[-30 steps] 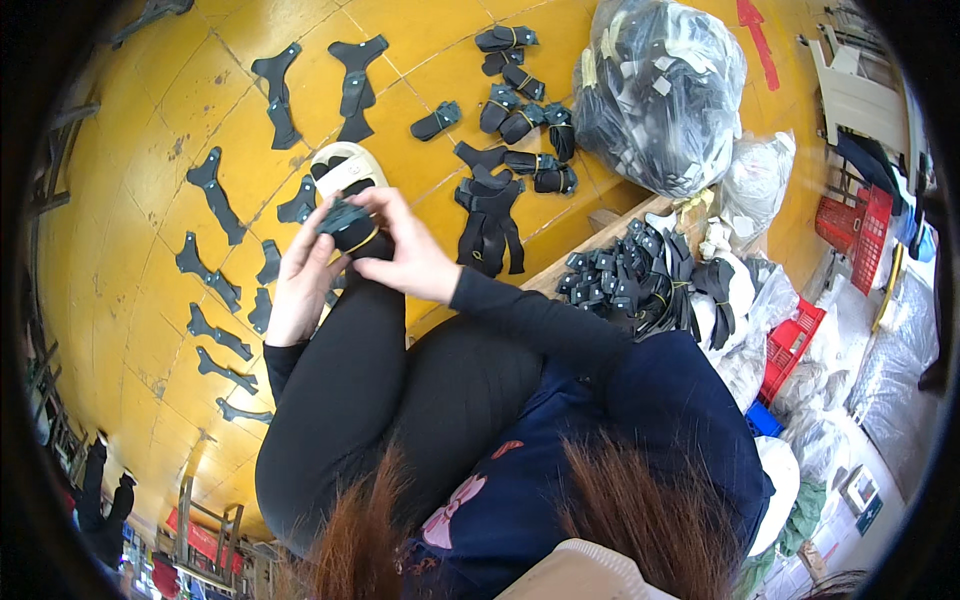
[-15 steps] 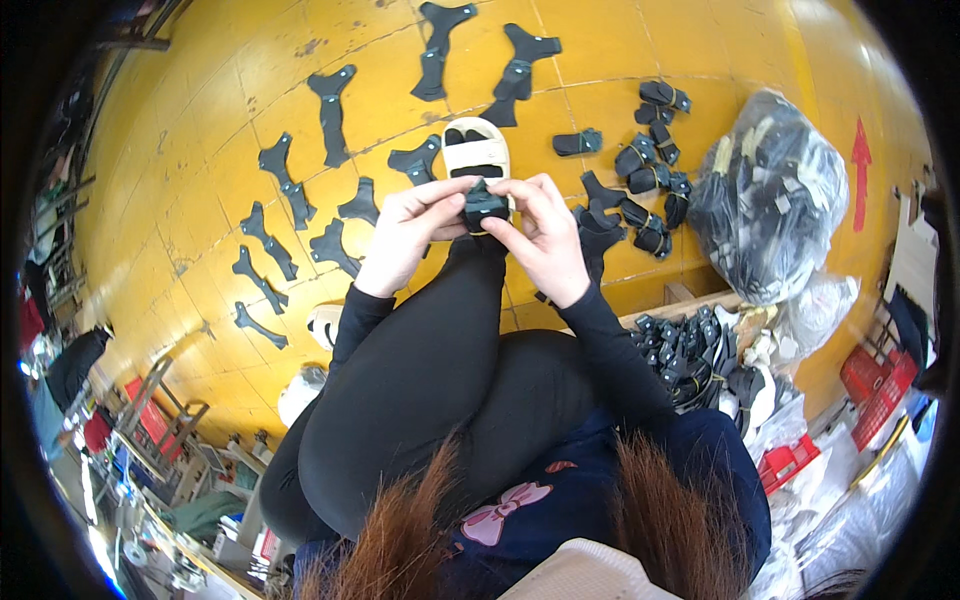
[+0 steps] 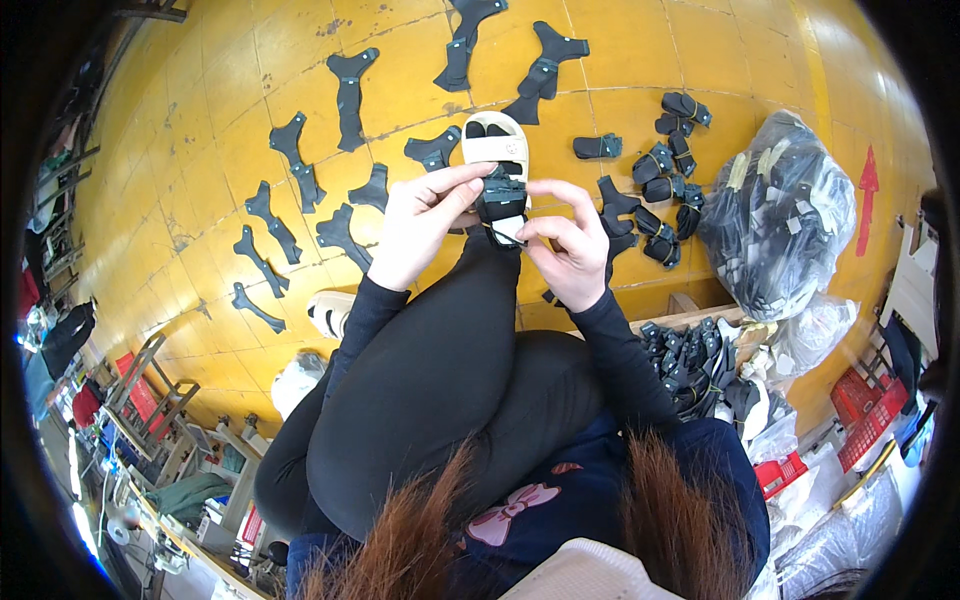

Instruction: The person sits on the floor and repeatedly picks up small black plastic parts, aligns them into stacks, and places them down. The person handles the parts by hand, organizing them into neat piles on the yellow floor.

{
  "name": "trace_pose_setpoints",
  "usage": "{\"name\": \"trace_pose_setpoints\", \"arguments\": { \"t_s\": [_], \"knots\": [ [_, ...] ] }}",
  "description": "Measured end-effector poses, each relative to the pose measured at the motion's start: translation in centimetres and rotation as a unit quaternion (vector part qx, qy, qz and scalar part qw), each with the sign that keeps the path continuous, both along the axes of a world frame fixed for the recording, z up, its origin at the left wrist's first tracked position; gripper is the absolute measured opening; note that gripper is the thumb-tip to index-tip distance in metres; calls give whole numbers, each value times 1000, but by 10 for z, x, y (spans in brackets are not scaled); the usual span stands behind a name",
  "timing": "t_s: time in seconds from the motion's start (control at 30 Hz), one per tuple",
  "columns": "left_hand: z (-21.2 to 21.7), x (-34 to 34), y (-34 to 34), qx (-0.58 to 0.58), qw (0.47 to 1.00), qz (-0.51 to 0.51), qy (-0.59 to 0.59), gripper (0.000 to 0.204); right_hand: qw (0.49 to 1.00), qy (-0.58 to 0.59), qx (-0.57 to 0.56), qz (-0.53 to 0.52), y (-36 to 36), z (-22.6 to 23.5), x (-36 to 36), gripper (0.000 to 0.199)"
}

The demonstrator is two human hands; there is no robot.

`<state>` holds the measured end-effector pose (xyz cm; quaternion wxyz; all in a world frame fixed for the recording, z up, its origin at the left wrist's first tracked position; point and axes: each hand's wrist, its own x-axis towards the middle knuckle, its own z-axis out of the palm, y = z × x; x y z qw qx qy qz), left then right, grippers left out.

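From up here I see both of my hands meeting over my raised knee, working a small black strap piece (image 3: 501, 198). My left hand (image 3: 425, 225) has its grip nearly closed, thumb and forefinger pinched on the upper left side of the piece. My right hand (image 3: 572, 245) is closed in the same way on its lower right corner, fingers curled under, with what looks like a thin thread or tab between the fingertips; I cannot tell which.

The strap piece hangs in the air just above a cream sandal (image 3: 493, 142) standing on the yellow floor (image 3: 180, 130), so it rests on nothing but my fingers. That is my worry: the hold is only at two edges, and if either pinch slackens, I judge the piece would drop onto the sandal or slide off my knee among the black cut pieces (image 3: 350, 85) spread over the floor, where it would be hard to pick out. Folded strap parts (image 3: 665, 165) lie to the right, near a clear bag of black parts (image 3: 780, 220) by the floor's right edge.
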<state>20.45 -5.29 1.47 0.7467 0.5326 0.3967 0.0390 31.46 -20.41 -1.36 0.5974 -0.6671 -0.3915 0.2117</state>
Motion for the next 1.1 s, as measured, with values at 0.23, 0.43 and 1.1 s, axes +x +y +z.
{"name": "trace_pose_setpoints", "arguments": {
  "t_s": [0.23,0.43,1.1],
  "knots": [
    [-2,-3,1,18,1000,3,8,24,999,-46,4,16,0,-4,0,24],
    [-4,-4,0,34,999,2,-1,24,997,58,-48,-10,5,4,-8,37],
    [-23,-7,1,110,977,-172,65,29,950,269,-136,-77,-21,-91,-5,30]
  ]
}}
